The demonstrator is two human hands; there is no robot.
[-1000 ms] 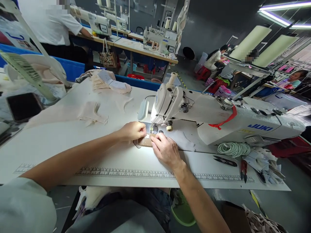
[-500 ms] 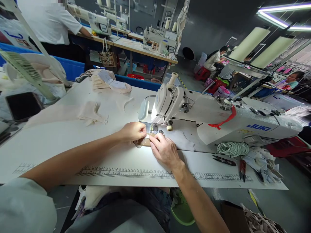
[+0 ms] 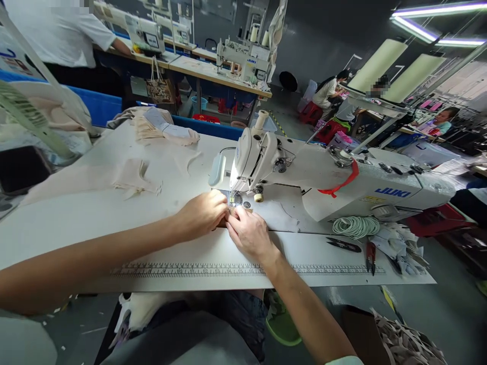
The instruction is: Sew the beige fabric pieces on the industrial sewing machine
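Both forearms reach in from the near edge and meet at the needle of the white JUKI sewing machine (image 3: 304, 175), which stands on the pale sewing table (image 3: 95, 223). The left hand (image 3: 201, 213) comes in from the near left, knuckles up and fingers curled together, fingertips pressed down at the presser foot (image 3: 236, 198). The right hand (image 3: 247, 234) comes from the near right with the wrist bent, palm down, its fingers bunched and touching the left hand's fingertips just near of the foot. A small tan fabric piece (image 3: 222, 223) lies under both hands; only a sliver shows between them, and whether it is pinched or merely pressed flat I cannot tell. A printed ruler strip (image 3: 182, 270) runs along the table's near edge. To the right of the machine base lie a coil of pale green elastic cord (image 3: 355, 225), a black thread snip (image 3: 343, 245) and red-handled pliers (image 3: 370, 252). On the far left rest cut beige fabric pieces (image 3: 133, 177).
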